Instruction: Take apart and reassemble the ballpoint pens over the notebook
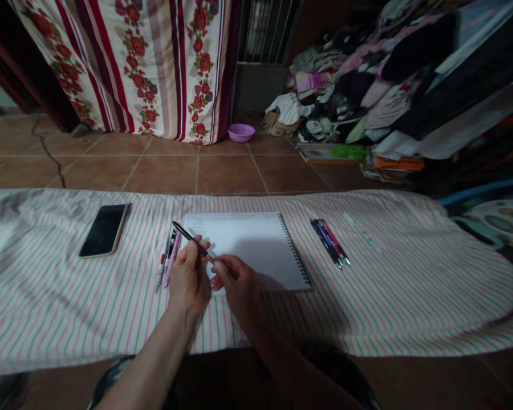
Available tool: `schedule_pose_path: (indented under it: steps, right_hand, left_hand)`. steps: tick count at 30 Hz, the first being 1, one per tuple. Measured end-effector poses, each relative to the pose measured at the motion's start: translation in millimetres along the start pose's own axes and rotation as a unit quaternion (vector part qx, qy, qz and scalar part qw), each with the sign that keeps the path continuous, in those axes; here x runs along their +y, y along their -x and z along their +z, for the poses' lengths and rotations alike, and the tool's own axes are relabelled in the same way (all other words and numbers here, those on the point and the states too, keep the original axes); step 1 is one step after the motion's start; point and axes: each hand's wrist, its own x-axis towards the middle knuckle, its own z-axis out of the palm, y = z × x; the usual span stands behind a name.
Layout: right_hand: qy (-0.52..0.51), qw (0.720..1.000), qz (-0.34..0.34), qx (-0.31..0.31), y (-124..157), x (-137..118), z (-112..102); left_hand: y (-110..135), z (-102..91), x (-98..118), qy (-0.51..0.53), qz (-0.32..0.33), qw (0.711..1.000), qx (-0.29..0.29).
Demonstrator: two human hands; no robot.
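A black pen (188,236) slants across the fingers of my left hand (190,276), which is closed around it. At the pen's lower end a thin reddish piece (210,258) shows, and the fingertips of my right hand (241,285) pinch it. Whether that piece is part of the pen or separate, I cannot tell. Both hands are above the lower left part of a spiral notebook (252,239), open at a pale page with faint print along its top edge. Several pens (166,265), one pink and one white and red, lie left of the notebook, beside my left hand.
A striped cloth (389,296) covers the low table. A smartphone (105,230) lies at left. Right of the notebook are several dark pens (330,244) and a pale green pen (362,232). Beyond are a floral curtain (162,68), a purple basin (241,133) and piled clothes (389,85).
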Motion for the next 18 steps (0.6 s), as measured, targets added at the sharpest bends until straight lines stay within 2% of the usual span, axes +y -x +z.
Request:
schedule_pose_path:
  steps: [7,12,18]
  right_hand:
    - [0.021,1.0,-0.004,-0.007,-3,-3,-11]
    - [0.077,0.995,-0.067,-0.002,-3,-4,-20]
    - [0.088,0.992,-0.085,-0.009,1,-7,-18]
  left_hand:
    - [0,-1.3,-1,-0.01,0.005,1.0,0.008]
    - [2,-2.2,-1,-0.006,-0.006,0.999,0.034]
    - [9,-0.5,-4,-0.011,-0.034,0.999,-0.001]
